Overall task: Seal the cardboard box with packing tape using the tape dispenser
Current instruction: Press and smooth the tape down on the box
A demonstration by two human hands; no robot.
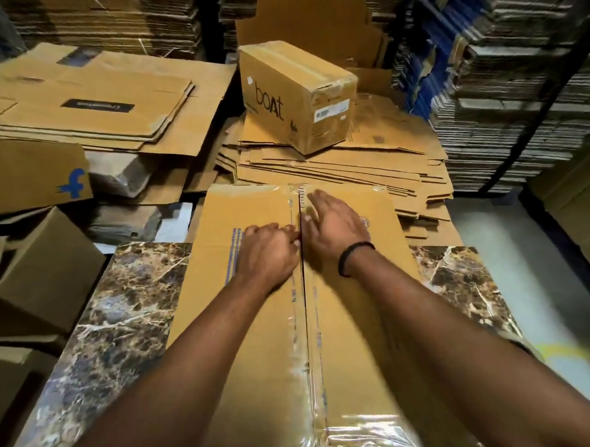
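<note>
Down the middle of the table (pixel 128 298) sits the cardboard box (pixel 245 212), its centre seam (pixel 304 324) running from the near edge to the far edge. My left hand (pixel 268 251) presses down, fingertips right at the seam. My right hand (pixel 334 228) lies flat just across it, fingers spread. Glossy clear tape (pixel 360 426) shows at the near end; no tape dispenser in view. For a good seal, I'd say: flaps butted tight and level, firm strokes outward from the seam, bubbles chased out, far end rubbed down hard.
</note>
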